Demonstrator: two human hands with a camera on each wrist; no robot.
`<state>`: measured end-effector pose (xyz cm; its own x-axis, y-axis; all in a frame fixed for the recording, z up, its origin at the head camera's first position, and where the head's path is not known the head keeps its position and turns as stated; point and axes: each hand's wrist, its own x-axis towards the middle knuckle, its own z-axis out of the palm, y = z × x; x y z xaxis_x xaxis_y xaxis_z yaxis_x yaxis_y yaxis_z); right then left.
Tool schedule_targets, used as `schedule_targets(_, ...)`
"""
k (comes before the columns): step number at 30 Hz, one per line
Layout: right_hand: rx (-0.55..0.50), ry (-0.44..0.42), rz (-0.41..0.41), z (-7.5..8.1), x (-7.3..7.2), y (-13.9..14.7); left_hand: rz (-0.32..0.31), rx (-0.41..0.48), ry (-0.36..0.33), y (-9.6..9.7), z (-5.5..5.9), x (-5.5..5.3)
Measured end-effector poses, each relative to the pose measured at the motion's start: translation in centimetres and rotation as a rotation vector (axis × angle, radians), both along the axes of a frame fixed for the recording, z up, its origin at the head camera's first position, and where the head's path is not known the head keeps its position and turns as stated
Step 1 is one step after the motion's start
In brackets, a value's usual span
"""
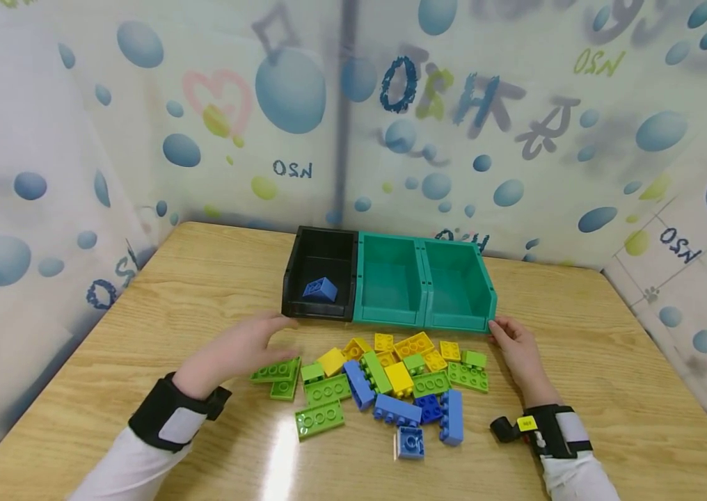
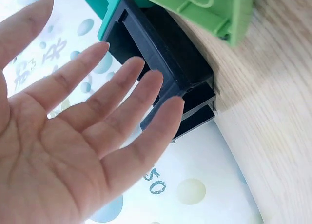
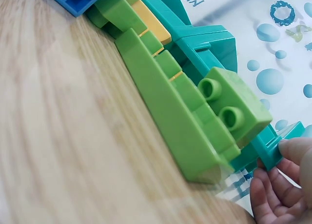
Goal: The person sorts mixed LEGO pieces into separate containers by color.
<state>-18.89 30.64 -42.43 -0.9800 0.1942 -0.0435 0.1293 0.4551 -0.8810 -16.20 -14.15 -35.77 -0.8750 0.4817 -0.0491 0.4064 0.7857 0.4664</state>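
Note:
My left hand, its fingers spread, hovers just in front of the black bin and beside green bricks. The left wrist view shows its palm with nothing held. Inside the black bin lies one blue sloped brick. My right hand pinches the front right corner of the right teal bin between thumb and fingers. In the right wrist view, a stack of green bricks stands on the table close to that hand.
Several yellow bricks, green bricks and blue bricks are scattered before the bins. A middle teal bin joins the black one and the right one in a row. A patterned curtain hangs behind the wooden table.

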Motion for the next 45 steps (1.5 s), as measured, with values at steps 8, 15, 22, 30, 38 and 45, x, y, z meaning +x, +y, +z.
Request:
schedule_targets(8,0.004,0.009,0.007,-0.1,-0.1,0.1,-0.066,-0.023,-0.038,-0.4,-0.1,0.5)
schedule_targets(15,0.003,0.016,0.014,-0.1,0.0,0.1,-0.051,-0.074,-0.154,-0.5,-0.2,0.6)
schedule_targets(22,-0.005,0.023,0.013,-0.2,-0.1,0.1,-0.074,-0.087,-0.219,-0.3,-0.2,0.9)
schedule_targets(30,0.002,0.020,0.009,-0.2,-0.1,0.0,-0.093,-0.086,-0.221,-0.2,-0.5,0.9)
schedule_targets(38,0.006,0.014,0.006,-0.1,0.0,0.0,-0.100,-0.092,-0.187,0.0,-0.8,0.7)
schedule_targets(45,0.016,0.016,0.005,-0.2,-0.1,0.0,-0.093,-0.128,-0.116,0.1,-1.3,0.8)
